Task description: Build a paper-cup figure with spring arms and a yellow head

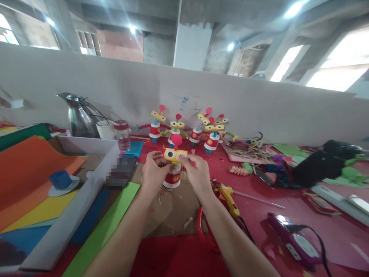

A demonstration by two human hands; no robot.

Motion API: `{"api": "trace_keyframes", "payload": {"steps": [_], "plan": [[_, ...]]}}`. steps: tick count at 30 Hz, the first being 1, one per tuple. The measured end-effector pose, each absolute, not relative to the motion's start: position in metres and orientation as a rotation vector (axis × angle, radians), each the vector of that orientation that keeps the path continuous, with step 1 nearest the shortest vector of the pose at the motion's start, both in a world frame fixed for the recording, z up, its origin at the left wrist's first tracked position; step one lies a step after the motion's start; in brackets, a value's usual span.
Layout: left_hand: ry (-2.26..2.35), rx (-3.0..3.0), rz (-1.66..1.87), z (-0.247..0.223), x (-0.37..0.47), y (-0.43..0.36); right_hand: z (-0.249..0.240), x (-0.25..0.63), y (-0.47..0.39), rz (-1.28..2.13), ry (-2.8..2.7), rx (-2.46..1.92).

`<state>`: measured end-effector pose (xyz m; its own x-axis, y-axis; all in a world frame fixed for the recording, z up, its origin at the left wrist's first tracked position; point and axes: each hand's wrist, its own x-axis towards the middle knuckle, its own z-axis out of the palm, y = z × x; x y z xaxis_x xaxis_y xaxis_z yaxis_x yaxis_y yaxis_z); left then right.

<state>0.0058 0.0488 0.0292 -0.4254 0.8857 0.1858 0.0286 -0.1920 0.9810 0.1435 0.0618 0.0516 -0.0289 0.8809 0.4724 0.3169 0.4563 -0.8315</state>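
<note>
A paper-cup figure (172, 179) with a red-and-white cup body is between my two hands, over a brown board (164, 219). Its head is a yellow paper tube (170, 154) with a black-and-white eye, topped by a red paper disc (177, 140). My left hand (155, 171) is closed on the figure from the left, its thumb just below the tube. From the other side, my right hand (198, 171) pinches the tube's right end, its thumb covering the second eye. Whether the cup rests on the board I cannot tell.
Several similar figures (211, 142) stand behind. A white box (65, 211) with coloured paper, a phone (122, 171), a glass jar (122, 134) and a steel jug (82, 117) are at left. A yellow glue gun (229, 198) and a purple device (296, 240) lie at right.
</note>
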Motion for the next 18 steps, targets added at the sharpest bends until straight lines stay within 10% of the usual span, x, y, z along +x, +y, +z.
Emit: {"api": "trace_keyframes", "payload": {"steps": [18], "plan": [[1.391, 1.092, 1.685, 0.0322, 0.0057, 0.0461, 0.0523, 0.1490, 0.0641, 0.597, -1.657, -1.093]]}}
